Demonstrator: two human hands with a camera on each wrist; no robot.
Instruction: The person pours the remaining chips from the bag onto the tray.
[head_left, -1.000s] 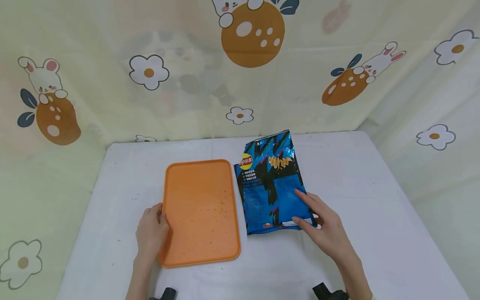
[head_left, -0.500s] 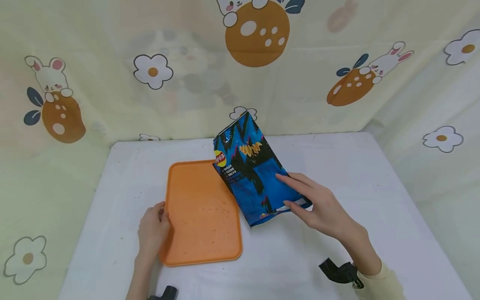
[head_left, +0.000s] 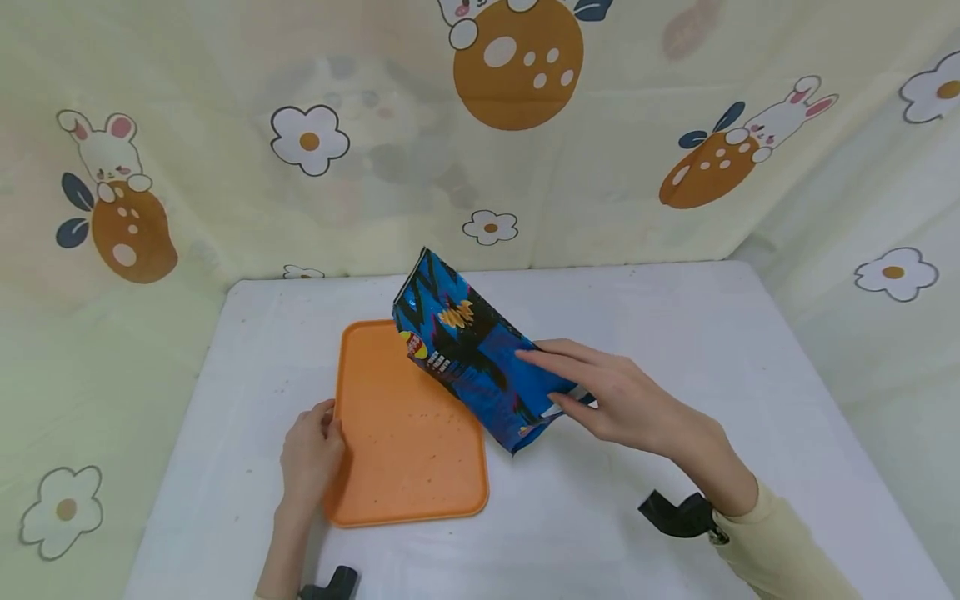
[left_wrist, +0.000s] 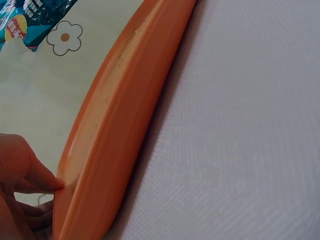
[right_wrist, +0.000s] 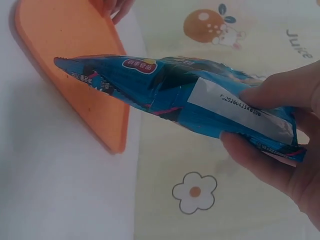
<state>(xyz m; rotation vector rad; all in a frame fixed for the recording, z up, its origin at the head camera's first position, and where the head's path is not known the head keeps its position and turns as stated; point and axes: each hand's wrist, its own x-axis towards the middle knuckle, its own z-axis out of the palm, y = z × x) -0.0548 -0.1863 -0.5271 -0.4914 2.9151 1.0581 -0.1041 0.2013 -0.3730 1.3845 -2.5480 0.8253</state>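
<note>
Bare table [head_left: 675,333] right of orange tray [head_left: 405,467]; chip bag [head_left: 472,358] over tray's far corner.

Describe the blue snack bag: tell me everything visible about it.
The blue snack bag is glossy foil-like plastic with black jagged patterns, a yellow-and-red logo, chip pictures and a white printed code strip. It looks sealed and fairly flat. The right hand pinches its lower end, holding it lifted and tilted, its top over the orange tray.

White table [head_left: 675,333], lightly speckled, filling the lower frame. Pale yellow curtain [head_left: 225,217] behind and at both sides, printed with white flowers [head_left: 310,140], rabbits [head_left: 107,155] at upper left, and an orange fruit [head_left: 517,62] at top centre.
</note>
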